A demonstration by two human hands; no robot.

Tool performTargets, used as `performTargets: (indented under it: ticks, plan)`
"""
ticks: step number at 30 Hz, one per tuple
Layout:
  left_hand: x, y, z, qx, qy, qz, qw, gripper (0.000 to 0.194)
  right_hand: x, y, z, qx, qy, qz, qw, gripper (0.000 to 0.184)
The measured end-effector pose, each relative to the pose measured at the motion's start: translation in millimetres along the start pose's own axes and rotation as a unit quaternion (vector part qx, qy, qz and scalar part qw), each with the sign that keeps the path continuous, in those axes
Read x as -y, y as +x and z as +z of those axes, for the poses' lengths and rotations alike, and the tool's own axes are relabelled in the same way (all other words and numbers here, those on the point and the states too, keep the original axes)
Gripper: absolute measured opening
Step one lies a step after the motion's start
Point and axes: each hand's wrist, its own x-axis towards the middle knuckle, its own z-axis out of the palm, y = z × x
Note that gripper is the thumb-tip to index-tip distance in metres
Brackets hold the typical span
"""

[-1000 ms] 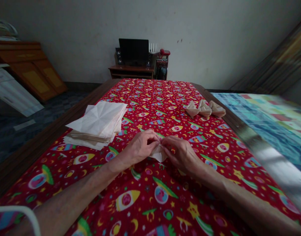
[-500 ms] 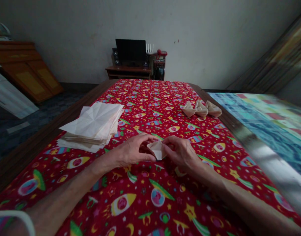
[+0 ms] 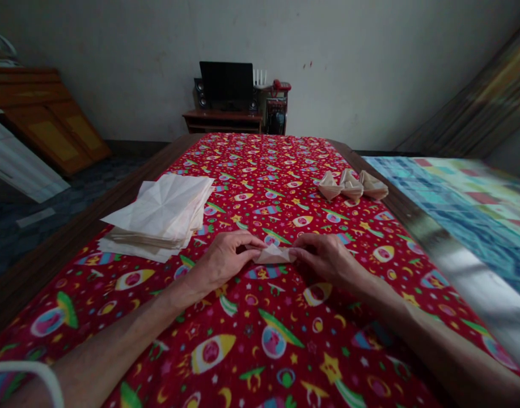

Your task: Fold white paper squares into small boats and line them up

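Observation:
A small folded piece of white paper [image 3: 274,255] lies low over the red patterned cloth, drawn out wide with a pointed peak at its middle. My left hand [image 3: 228,255] pinches its left end between thumb and fingers. At the opposite end, my right hand [image 3: 323,255] has the paper pinched the same way. To the left of my hands is a stack of creased white paper sheets [image 3: 166,207]. Three folded paper pieces [image 3: 351,186] stand in a row to the right, beyond my right hand.
The red cloth [image 3: 251,340] covers a dark wooden table [image 3: 136,180]. A desk with a monitor [image 3: 226,85] and a red telephone [image 3: 280,86] stands against the far wall. On the right is a bed with a patchwork cover [image 3: 447,209]; on the left, a wooden cabinet [image 3: 51,124].
The paper has gone from a bunched shape, through an opened cup-like form, to a flatter, wider one. My hands have drawn apart to its two ends.

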Motion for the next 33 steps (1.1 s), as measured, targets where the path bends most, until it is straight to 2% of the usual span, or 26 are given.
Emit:
performTargets:
  ticks: [3,6,8,11,13,16,18,21,24,26,27,30,33]
  plan:
    - [1.8,0.2,0.6,-0.009,0.013,-0.039,0.999,0.016,-3.1,2.7,1.6,0.003,-0.046,0.032,0.998,0.019]
    - [3.5,-0.6,2.6,-0.01,0.075,-0.044,0.996,0.017,-3.4,4.4,4.1,0.01,-0.093,0.043,0.995,0.019]
    - [2.8,-1.8,3.8,-0.017,0.153,-0.016,0.988,0.018,-2.4,4.5,5.4,0.01,-0.116,0.043,0.992,0.019]
    - [-2.1,-5.1,4.0,-0.029,0.257,0.081,0.962,0.032,0.1,3.4,6.5,0.011,-0.135,0.045,0.99,0.018]
    - [-6.8,-8.2,4.2,0.007,0.299,0.166,0.94,0.042,2.3,2.9,6.9,0.008,-0.145,0.041,0.988,0.018]
    - [-12.3,-13.7,6.6,0.115,0.329,0.251,0.903,0.046,5.5,3.6,7.1,0.01,-0.162,0.04,0.986,0.021]
    - [-13.9,-17.4,9.0,0.163,0.332,0.25,0.895,0.05,6.9,4.4,7.0,0.012,-0.171,0.049,0.984,0.022]
    - [-15.2,-22.1,10.9,0.19,0.324,0.219,0.9,0.054,7.3,3.2,6.6,0.008,-0.188,0.063,0.98,0.02]
    - [-17.6,-25.2,10.6,0.19,0.313,0.205,0.908,0.051,8.4,-3.0,9.0,-0.044,-0.241,-0.001,0.969,0.017]
    - [-19.9,-26.7,10.7,0.185,0.307,0.199,0.912,0.05,11.4,-9.2,13.8,-0.085,-0.279,-0.064,0.954,0.024]
    - [-20.9,-27.5,11.1,0.182,0.305,0.198,0.914,0.049,13.6,-12.5,17.0,-0.086,-0.286,-0.094,0.95,0.03]
    - [-23.7,-30.6,13.0,0.17,0.31,0.186,0.917,0.043,20.6,-22.1,25.8,-0.007,-0.249,-0.207,0.946,0.042]
    - [-25.0,-35.2,14.1,0.148,0.329,0.168,0.917,0.045,23.3,-30.2,27.0,0.033,-0.223,-0.223,0.949,0.046]
